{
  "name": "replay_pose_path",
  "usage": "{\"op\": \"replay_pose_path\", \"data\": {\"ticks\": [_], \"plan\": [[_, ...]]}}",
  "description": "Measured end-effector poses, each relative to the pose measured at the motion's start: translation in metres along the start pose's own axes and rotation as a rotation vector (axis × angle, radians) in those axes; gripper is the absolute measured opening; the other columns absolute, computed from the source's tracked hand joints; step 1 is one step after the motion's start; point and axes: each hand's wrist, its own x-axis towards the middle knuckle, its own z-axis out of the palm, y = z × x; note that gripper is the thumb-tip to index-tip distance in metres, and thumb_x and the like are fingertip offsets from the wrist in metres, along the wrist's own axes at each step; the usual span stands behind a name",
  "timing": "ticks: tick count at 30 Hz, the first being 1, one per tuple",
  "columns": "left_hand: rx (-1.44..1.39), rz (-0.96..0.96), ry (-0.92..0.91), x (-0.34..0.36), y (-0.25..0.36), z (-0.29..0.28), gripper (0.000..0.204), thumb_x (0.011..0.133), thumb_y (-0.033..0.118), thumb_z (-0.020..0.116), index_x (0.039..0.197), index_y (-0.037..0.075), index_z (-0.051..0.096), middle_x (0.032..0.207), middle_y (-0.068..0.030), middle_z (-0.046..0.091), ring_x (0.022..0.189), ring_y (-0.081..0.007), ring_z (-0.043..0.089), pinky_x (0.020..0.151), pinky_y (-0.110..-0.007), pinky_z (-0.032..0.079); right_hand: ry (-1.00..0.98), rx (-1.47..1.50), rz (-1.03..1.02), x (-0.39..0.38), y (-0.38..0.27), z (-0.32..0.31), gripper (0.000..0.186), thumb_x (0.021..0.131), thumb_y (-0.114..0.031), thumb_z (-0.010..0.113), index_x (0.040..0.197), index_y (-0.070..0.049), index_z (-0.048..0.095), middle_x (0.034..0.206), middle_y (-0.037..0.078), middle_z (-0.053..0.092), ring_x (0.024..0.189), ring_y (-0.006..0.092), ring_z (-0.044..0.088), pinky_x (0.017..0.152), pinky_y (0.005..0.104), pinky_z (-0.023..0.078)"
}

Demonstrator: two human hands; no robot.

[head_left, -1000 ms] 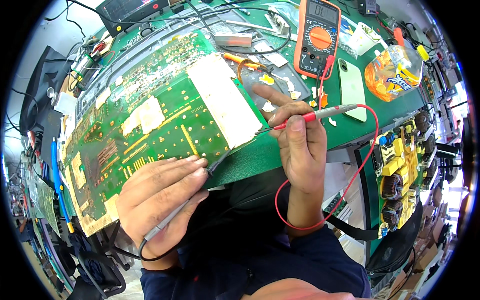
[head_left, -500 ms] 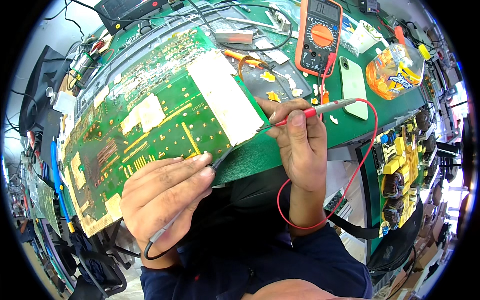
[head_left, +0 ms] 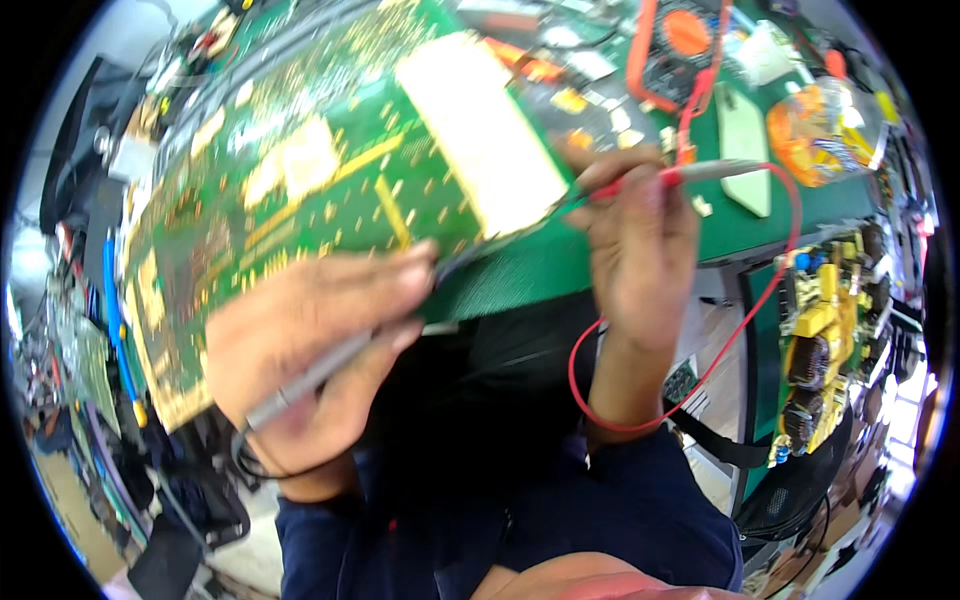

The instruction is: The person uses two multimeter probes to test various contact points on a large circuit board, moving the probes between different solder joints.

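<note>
My left hand [head_left: 300, 335] is closed around a grey-and-black test probe [head_left: 318, 378], its tip end near the front edge of a large green circuit board [head_left: 350, 215]. Pinched in my right hand [head_left: 645, 255] is a red-and-grey test probe [head_left: 715, 172], pointing left at the board's right corner. Blur hides whether either tip touches the board. A white rectangular patch [head_left: 480, 130] covers the board's right part, and smaller cream patches lie elsewhere on it. The red lead [head_left: 735, 345] loops down past my right forearm.
An orange multimeter [head_left: 685, 35], a pale green phone [head_left: 742, 150] and a clear jar [head_left: 825, 130] with orange contents are on the green table. Orange-handled pliers [head_left: 535, 65] lie behind the board, near scattered peel-like scraps. Another board with yellow parts [head_left: 820, 320] stands at right.
The whole view has shifted and blurred. My left hand has turned, showing more of the grey probe. My right hand and the red probe appear farther right and higher.
</note>
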Motion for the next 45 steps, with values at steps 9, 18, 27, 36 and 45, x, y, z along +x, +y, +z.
{"op": "replay_pose_path", "data": {"ticks": [9, 18, 27, 36, 45], "plan": [[-0.020, 0.048, 0.032, -0.012, -0.012, 0.002, 0.024, 0.071, 0.005, 0.071, 0.090, -0.007, 0.067, 0.087, -0.0238, 0.067, 0.084, -0.0369, 0.068, 0.079, -0.038, 0.054, -0.051, -0.127, -0.043, 0.000, 0.003, -0.011, 0.040, 0.101, -0.030, 0.034, 0.106, 0.007, 0.048, 0.117, 0.030, 0.053, 0.104, 0.0342, 0.061, 0.082, 0.0384, 0.055], [0.009, 0.045, -0.021, -0.012, -0.011, -0.001, 0.025, 0.074, 0.013, 0.070, 0.091, -0.006, 0.066, 0.089, -0.0257, 0.067, 0.085, -0.0382, 0.067, 0.081, -0.040, 0.053, -0.293, -0.189, -0.365, 0.009, 0.007, -0.032, 0.039, 0.100, -0.026, 0.039, 0.107, 0.011, 0.052, 0.107, 0.030, 0.057, 0.096, 0.0347, 0.063, 0.080, 0.0392, 0.055], [0.043, 0.029, -0.141, -0.007, -0.009, -0.011, 0.030, 0.080, 0.021, 0.069, 0.094, -0.005, 0.065, 0.088, -0.0318, 0.065, 0.083, -0.0370, 0.068, 0.078, -0.039, 0.054, -0.234, -0.162, -0.312, 0.005, 0.007, -0.026, 0.045, 0.100, -0.031, 0.037, 0.106, 0.011, 0.052, 0.097, 0.028, 0.060, 0.089, 0.0337, 0.064, 0.078, 0.0397, 0.055], [0.062, -0.010, -0.166, -0.005, -0.008, -0.009, 0.029, 0.078, 0.021, 0.070, 0.093, -0.004, 0.066, 0.088, -0.0323, 0.065, 0.083, -0.0359, 0.068, 0.078, -0.038, 0.054, -0.248, -0.225, -0.325, 0.007, 0.008, -0.029, 0.046, 0.100, -0.034, 0.036, 0.107, 0.008, 0.052, 0.094, 0.027, 0.062, 0.087, 0.0313, 0.064, 0.088, 0.0417, 0.048], [0.055, -0.014, -0.167, -0.006, -0.008, -0.010, 0.027, 0.077, 0.020, 0.070, 0.092, -0.003, 0.067, 0.087, -0.0321, 0.065, 0.082, -0.0360, 0.068, 0.078, -0.039, 0.054, -0.262, -0.189, -0.341, 0.007, 0.011, -0.032, 0.045, 0.101, -0.032, 0.035, 0.108, 0.009, 0.052, 0.097, 0.027, 0.061, 0.090, 0.0316, 0.064, 0.085, 0.0397, 0.050]]}}
